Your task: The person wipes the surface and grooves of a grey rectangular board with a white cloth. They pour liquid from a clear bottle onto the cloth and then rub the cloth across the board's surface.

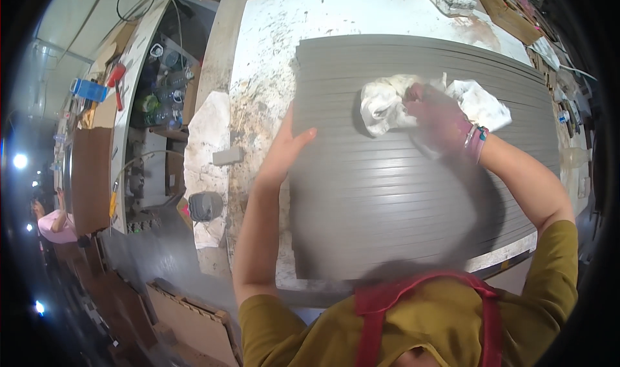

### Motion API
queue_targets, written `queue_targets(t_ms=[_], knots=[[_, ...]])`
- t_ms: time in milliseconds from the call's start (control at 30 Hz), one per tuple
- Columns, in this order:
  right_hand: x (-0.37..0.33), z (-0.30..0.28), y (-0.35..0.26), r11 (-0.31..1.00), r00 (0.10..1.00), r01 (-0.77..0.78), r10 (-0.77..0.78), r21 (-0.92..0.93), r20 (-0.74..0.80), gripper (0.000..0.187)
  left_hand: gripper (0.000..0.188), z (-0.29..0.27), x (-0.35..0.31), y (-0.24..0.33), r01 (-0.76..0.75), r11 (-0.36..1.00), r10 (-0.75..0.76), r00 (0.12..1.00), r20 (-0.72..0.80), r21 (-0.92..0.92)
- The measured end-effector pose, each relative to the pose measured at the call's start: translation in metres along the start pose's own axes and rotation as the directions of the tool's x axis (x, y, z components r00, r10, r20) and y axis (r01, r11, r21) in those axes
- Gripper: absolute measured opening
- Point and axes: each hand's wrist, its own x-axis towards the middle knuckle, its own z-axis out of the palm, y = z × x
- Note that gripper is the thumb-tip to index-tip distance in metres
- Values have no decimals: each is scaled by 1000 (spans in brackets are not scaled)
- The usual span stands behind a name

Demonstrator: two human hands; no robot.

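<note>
A wide grey panel (pixel 387 199) with fine parallel grooves or strips lies across the table in front of me. My right hand (pixel 442 115), in a purplish glove and slightly blurred by motion, is closed on a crumpled white cloth (pixel 384 102) pressed to the panel's upper middle. Part of the cloth spreads out to the right of the glove. Bare, my left hand (pixel 292 144) rests against the panel's left edge, its thumb stretched over the top and its fingers extended along the side.
The stained white table sheet (pixel 290 11) shows around the panel. To the left are a small grey block (pixel 228 156) and a dark square container (pixel 205 207) on a pale sheet. A shelf unit with bottles (pixel 161 105) stands further left. A person in pink (pixel 57 225) is at the far left.
</note>
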Motion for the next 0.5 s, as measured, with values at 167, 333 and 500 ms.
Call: queue_targets(t_ms=[167,333,500], knots=[[74,28,-60,933,911,355,-361,-68,-202,26,71,3,10,-5,51,985,-32,992,121,-165],[102,46,-75,894,863,434,-447,-109,-234,25,65,-1,9,-15,175,973,-163,983,89,-151],[27,23,-24,904,875,428,-412,6,-255,34,81,0,0,3,36,990,-30,999,45,-139]])
